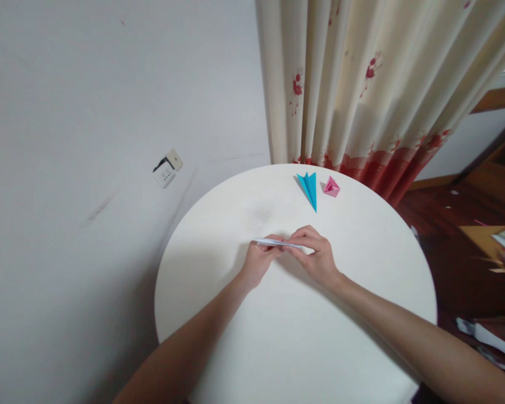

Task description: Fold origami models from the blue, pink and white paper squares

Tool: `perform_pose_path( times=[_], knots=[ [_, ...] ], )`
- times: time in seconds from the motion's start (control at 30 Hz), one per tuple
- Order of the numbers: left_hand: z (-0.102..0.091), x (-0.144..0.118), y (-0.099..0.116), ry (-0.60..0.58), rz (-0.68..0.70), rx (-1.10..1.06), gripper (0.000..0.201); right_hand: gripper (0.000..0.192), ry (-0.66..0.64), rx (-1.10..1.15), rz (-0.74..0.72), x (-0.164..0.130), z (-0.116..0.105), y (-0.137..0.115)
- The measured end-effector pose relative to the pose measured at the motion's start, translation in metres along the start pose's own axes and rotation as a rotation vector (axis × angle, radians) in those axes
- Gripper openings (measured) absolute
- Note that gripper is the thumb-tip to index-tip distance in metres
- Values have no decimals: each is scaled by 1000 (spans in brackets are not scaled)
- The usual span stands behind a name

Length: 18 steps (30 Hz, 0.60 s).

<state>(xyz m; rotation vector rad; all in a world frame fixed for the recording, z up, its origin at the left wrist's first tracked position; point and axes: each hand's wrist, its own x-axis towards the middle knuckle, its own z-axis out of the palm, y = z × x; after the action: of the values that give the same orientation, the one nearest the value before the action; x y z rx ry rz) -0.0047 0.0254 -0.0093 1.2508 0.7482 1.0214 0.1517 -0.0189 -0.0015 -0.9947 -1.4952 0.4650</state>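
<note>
Holding a thin white paper piece [264, 242] nearly edge-on, the left hand [257, 262] and right hand [318, 256] pinch its two ends over the round white table [303, 342]. Even pressure and aligned edges should keep any crease crisp. Beyond lie a pointed blue folded paper [311, 187] and a smaller pink folded paper [332, 189].

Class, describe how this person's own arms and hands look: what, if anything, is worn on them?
The left hand and right hand are ungloved, with no rings visible. The left forearm and right forearm are slender and bare in view: no sleeve, watch or bracelet shows, nor any clear marking.
</note>
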Motion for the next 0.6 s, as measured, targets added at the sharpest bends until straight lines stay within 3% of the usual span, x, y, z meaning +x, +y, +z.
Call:
perform_pose_path(
  times=[0.2,0.47,0.6],
  knots=[
    [0,-2,-5,-52,-1,-25,19,10,21,58,47,0,1,-2],
    [-4,-2,-8,115,1,71,28,26,-23,223,452,4,4,10],
    [-5,-1,-12,121,-35,88,25,28,10,328,570,4,5,14]
  ],
)
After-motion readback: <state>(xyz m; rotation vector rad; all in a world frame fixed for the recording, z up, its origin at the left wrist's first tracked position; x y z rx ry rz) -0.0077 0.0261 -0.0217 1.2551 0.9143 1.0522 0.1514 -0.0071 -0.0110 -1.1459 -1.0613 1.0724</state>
